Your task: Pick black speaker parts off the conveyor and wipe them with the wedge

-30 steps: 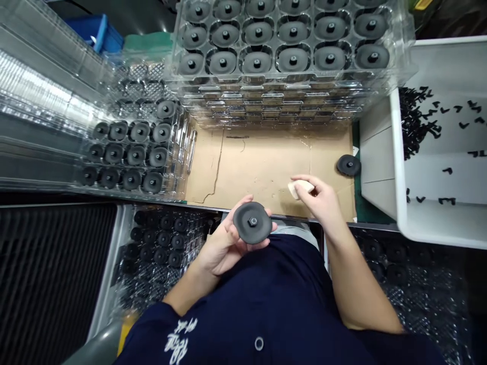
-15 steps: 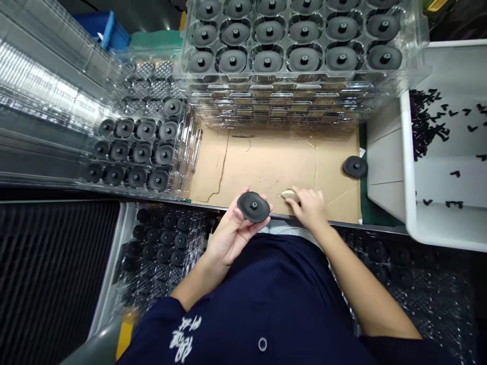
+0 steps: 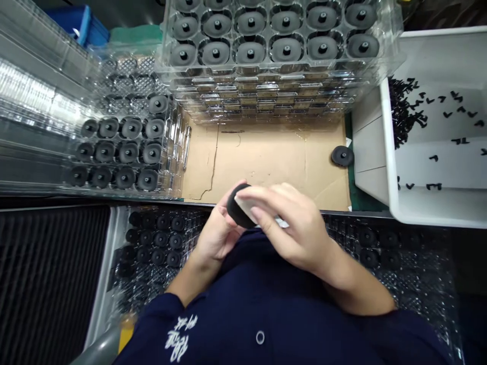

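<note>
In front of my chest, my left hand (image 3: 218, 230) grips a black rounded disc (image 3: 236, 209) by its edge, and the disc is tilted. My right hand (image 3: 292, 223) pinches a pale flat pad (image 3: 246, 207) between thumb and fingers. The pad lies against the disc's face and covers part of it, so the disc's central stud is hidden. A second black disc (image 3: 342, 156) with a small stud rests on the cardboard (image 3: 262, 162) at the right, beside a white bin.
Stacked clear trays (image 3: 281, 66) of black discs stand at the back. Another clear tray (image 3: 173, 167), partly filled with discs, is at the left. The white bin (image 3: 386, 152) at right holds small black pieces. More trays (image 3: 155, 238) lie below the table edge.
My right hand has lifted the pale pad off the cardboard and brought it left onto the disc. The disc in my left hand has tipped from facing up to slanted.
</note>
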Action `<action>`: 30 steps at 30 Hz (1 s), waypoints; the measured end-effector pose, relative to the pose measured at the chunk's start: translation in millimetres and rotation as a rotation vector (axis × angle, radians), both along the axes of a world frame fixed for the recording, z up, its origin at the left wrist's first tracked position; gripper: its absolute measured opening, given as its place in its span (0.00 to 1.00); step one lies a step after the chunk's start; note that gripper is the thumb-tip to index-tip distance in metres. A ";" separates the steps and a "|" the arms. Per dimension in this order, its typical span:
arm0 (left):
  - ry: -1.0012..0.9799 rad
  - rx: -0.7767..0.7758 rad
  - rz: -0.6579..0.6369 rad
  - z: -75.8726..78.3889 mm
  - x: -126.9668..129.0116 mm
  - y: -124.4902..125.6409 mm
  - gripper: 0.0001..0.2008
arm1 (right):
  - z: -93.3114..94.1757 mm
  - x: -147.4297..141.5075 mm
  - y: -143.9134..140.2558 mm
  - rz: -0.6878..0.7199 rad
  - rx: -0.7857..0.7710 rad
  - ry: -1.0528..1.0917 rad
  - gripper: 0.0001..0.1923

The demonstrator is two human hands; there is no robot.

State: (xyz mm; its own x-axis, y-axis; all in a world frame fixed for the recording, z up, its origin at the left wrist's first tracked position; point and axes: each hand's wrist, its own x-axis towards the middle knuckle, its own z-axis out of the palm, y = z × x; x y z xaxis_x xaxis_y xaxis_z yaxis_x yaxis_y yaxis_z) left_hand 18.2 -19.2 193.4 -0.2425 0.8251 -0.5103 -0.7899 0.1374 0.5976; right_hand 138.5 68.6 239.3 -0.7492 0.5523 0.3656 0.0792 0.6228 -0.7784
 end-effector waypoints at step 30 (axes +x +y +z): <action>0.069 0.005 -0.131 11.5 7.7 -11.4 0.26 | -4.4 7.3 -18.0 -0.147 0.209 0.001 0.15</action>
State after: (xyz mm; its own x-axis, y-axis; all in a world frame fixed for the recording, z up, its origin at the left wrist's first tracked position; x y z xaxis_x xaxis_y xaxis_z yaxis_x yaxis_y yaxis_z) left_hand 26.0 -30.6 204.9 -0.1670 0.8545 -0.4918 -0.7225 0.2333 0.6508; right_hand 145.8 50.6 234.9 -0.6661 0.5679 0.4835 0.1805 0.7517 -0.6343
